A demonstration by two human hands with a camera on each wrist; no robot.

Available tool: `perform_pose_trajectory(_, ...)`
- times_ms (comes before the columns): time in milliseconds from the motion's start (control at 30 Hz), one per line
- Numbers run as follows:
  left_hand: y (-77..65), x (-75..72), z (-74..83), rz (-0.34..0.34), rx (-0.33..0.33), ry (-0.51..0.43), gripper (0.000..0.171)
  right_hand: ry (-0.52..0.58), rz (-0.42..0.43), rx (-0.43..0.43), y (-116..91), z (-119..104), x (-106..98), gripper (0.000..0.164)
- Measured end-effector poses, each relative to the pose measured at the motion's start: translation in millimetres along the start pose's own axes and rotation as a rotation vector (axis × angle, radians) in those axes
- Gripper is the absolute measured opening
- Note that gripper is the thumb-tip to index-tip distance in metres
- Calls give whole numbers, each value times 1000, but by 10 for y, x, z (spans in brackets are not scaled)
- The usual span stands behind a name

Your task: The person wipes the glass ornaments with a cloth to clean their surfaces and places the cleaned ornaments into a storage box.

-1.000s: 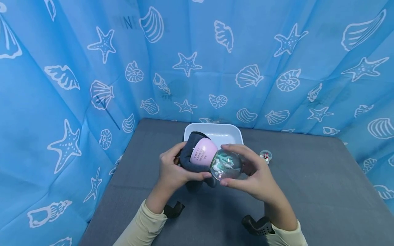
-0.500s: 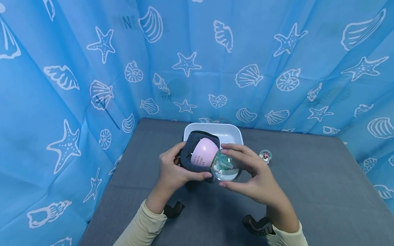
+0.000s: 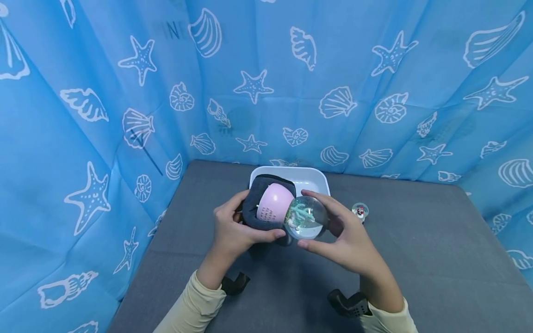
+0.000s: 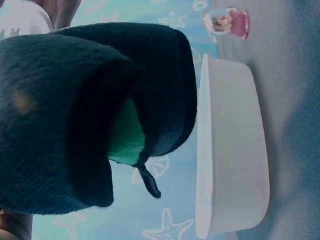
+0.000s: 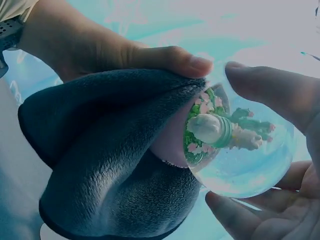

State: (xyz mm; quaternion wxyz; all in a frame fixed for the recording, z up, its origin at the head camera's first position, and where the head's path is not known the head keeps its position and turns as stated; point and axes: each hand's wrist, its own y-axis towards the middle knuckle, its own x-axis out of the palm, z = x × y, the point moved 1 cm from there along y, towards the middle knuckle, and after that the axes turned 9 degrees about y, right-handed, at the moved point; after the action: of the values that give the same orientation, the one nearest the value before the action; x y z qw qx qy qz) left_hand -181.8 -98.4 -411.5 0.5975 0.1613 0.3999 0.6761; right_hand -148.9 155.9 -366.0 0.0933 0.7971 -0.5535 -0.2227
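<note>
Snow globe [image 3: 291, 210] above near side of white tray [image 3: 310, 178]; left hand [image 3: 233, 233] fingers grip dark cloth [image 3: 261, 186] round base [image 3: 275, 202], right hand [image 3: 347, 238] fingers clasp dome [image 3: 311, 215]; probably heavy, slick, fragile; base seems safest hold.

Glossy snow globe [image 3: 300, 215], fuzzy cloth [image 5: 107, 160]

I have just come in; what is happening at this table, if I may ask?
A person holds a snow globe sideways above the table. The left hand grips its pink base through a dark cloth, while the right hand holds the glass ball. A white tray stands behind, and a smaller globe is off to the right.
</note>
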Motion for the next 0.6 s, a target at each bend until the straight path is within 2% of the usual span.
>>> perform_pose_trajectory(100,4,-20,2,12,2,-7,81,41,-24,21,16,45,17,91)
perform_pose_trajectory(267,16,-28,3,17,5,-3,80,5,-19,45,10,91,40,87)
perform_pose_trajectory(367,20,-30,6,20,10,-3,80,31,-30,50,8,97,47,86)
perform_pose_trajectory(467,18,-26,6,24,12,-3,80,73,-48,29,8,107,43,84)
perform_pose_trajectory(600,4,-16,-1,26,5,-3,80,107,-67,-3,14,112,35,73)
